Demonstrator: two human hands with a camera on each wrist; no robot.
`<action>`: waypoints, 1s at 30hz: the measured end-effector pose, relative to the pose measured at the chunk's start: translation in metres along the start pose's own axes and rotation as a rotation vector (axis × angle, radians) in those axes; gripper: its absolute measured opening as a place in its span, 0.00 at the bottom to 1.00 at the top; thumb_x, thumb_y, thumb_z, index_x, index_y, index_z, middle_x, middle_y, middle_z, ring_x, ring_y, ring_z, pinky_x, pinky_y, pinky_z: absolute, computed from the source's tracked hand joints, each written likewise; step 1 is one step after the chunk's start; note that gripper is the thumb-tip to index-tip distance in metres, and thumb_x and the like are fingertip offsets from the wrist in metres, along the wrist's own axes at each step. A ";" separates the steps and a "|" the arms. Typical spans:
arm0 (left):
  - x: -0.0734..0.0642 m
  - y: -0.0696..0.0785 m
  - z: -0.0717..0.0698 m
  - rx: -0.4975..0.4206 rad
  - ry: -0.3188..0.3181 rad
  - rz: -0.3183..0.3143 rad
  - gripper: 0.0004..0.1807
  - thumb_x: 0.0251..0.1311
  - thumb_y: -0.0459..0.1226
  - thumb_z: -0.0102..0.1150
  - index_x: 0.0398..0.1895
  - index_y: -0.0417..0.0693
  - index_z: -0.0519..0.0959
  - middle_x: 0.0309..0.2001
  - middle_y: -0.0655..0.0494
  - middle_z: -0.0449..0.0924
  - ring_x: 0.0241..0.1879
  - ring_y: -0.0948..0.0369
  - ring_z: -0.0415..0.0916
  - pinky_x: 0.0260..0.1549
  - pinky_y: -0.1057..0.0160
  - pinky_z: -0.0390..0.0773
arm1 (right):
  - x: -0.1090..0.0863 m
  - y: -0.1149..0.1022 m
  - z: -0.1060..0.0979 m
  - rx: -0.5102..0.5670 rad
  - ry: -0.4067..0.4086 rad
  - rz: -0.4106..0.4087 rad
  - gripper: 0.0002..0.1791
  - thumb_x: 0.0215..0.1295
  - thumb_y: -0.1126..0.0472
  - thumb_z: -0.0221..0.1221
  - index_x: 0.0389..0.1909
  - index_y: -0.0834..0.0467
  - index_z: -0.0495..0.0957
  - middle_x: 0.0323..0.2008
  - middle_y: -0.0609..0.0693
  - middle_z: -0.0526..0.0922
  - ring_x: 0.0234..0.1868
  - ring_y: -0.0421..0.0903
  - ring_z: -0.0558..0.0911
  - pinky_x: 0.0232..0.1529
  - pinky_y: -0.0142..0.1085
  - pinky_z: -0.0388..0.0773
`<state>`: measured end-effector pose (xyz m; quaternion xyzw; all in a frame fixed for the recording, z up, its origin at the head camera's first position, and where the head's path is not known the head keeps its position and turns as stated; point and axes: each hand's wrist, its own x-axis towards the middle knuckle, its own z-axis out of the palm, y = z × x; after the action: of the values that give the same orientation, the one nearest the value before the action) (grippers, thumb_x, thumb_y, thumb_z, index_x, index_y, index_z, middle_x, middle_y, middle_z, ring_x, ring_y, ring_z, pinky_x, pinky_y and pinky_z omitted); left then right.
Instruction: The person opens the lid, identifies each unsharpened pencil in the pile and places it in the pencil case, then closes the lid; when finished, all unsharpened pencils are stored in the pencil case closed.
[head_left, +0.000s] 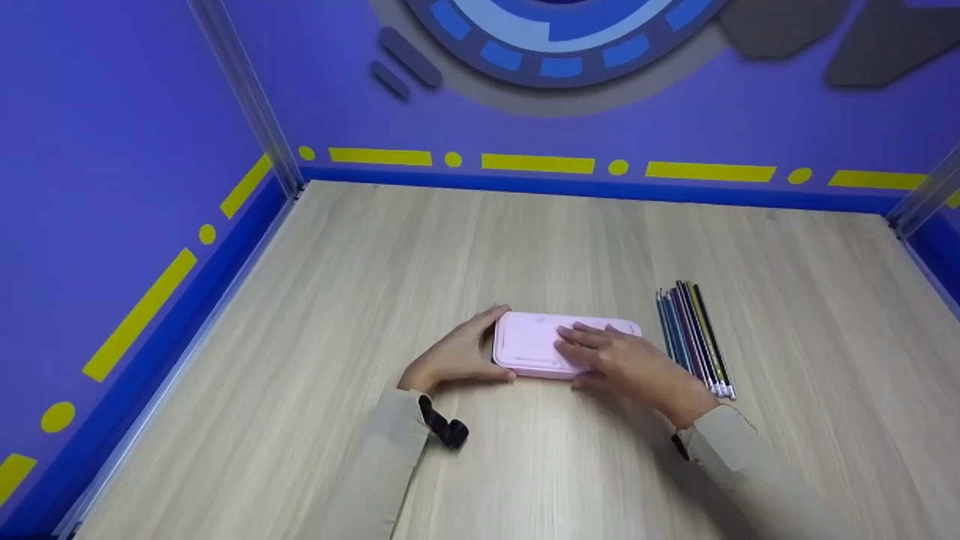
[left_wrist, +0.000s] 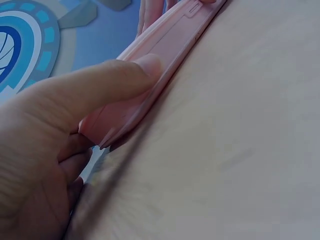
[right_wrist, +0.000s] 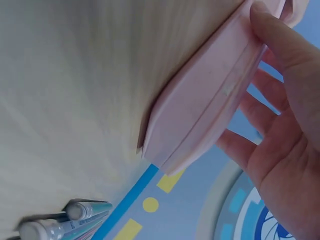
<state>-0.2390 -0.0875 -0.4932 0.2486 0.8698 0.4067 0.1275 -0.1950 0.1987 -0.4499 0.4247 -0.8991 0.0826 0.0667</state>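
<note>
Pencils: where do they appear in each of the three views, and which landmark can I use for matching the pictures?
Head: the pencils lie right of centre, to the right of the pink case.
Left wrist: not in this picture.
Right wrist: bottom left corner, partly cut off by the lower edge.
Shared landmark: the pink case, visible in all three views.

We find the head view set high, facing forward and down on the counter [head_left: 555, 465]; both wrist views, close, low and tilted, face the same pink case [head_left: 529, 341] and patterned wall [head_left: 330, 105]
</note>
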 end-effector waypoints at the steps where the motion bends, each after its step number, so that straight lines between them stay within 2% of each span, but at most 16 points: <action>1: 0.000 0.000 0.000 0.003 0.004 -0.003 0.61 0.37 0.52 0.78 0.75 0.50 0.53 0.75 0.50 0.51 0.75 0.57 0.47 0.74 0.59 0.50 | 0.000 0.000 0.000 -0.013 0.013 -0.006 0.30 0.59 0.49 0.64 0.62 0.55 0.74 0.63 0.53 0.74 0.63 0.53 0.74 0.60 0.52 0.73; 5: 0.001 0.001 0.002 0.012 0.018 -0.009 0.61 0.37 0.51 0.78 0.75 0.51 0.53 0.75 0.51 0.52 0.75 0.56 0.48 0.74 0.59 0.50 | 0.001 0.000 0.002 -0.080 0.037 -0.030 0.30 0.59 0.48 0.63 0.61 0.56 0.75 0.61 0.54 0.76 0.61 0.53 0.77 0.56 0.51 0.77; 12: 0.000 0.000 0.002 0.027 0.024 -0.005 0.61 0.36 0.53 0.78 0.75 0.51 0.53 0.74 0.52 0.55 0.74 0.56 0.51 0.73 0.58 0.52 | 0.004 0.000 0.003 -0.161 0.038 -0.075 0.31 0.57 0.46 0.64 0.59 0.57 0.76 0.59 0.55 0.78 0.58 0.54 0.79 0.51 0.48 0.80; 16: 0.000 -0.001 0.001 0.040 0.023 -0.001 0.61 0.37 0.54 0.77 0.75 0.51 0.53 0.74 0.52 0.55 0.74 0.56 0.52 0.73 0.57 0.53 | 0.004 0.000 0.004 -0.243 0.039 -0.123 0.30 0.59 0.47 0.62 0.59 0.59 0.76 0.59 0.55 0.78 0.57 0.55 0.79 0.48 0.46 0.82; 23: 0.001 -0.001 0.002 0.011 0.021 -0.028 0.60 0.41 0.56 0.73 0.76 0.52 0.51 0.75 0.52 0.54 0.74 0.56 0.51 0.73 0.58 0.53 | 0.004 0.001 0.002 -0.371 -0.003 -0.160 0.27 0.65 0.54 0.58 0.62 0.62 0.73 0.61 0.56 0.76 0.60 0.54 0.77 0.49 0.46 0.81; 30: 0.003 0.001 0.000 -0.022 0.025 -0.030 0.59 0.43 0.55 0.73 0.76 0.47 0.51 0.74 0.49 0.55 0.73 0.56 0.52 0.73 0.57 0.52 | 0.006 0.002 -0.001 -0.441 -0.031 -0.208 0.28 0.65 0.54 0.58 0.63 0.64 0.71 0.61 0.58 0.76 0.60 0.56 0.77 0.48 0.47 0.82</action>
<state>-0.2410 -0.0855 -0.4929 0.2288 0.8705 0.4173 0.1254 -0.2006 0.1959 -0.4481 0.4912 -0.8478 -0.1296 0.1521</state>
